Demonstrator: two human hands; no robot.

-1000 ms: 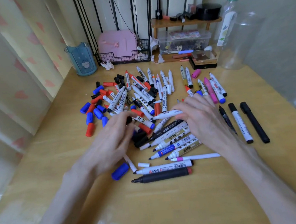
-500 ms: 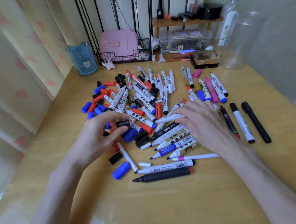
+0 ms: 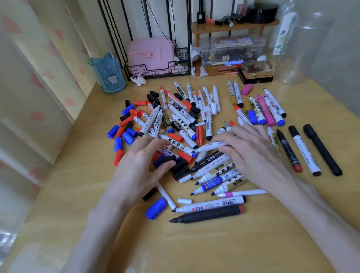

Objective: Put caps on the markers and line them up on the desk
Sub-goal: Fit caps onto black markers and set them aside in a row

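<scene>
A heap of uncapped markers (image 3: 184, 122) and loose red, blue and black caps (image 3: 119, 138) covers the middle of the wooden desk (image 3: 209, 255). My left hand (image 3: 138, 171) rests on the heap's near left side, thumb and fingers pinching a black cap (image 3: 169, 159). My right hand (image 3: 251, 151) holds a white marker (image 3: 209, 147) lying level, its tip pointing left toward the cap. Three capped markers (image 3: 305, 151) lie side by side to the right. Another capped row (image 3: 263, 109) lies behind my right hand.
A blue cup (image 3: 108, 74), a wire basket (image 3: 159, 70) holding a pink box, a clear storage box (image 3: 232, 49) under a wooden shelf (image 3: 234, 25), and a clear bottle (image 3: 293, 35) line the back. A curtain hangs at left. A black marker (image 3: 207, 214) and a blue cap (image 3: 155, 207) lie nearest me.
My left hand drew a black cap out of the heap, then carried it right toward the white marker's tip. My right hand kept the marker almost still.
</scene>
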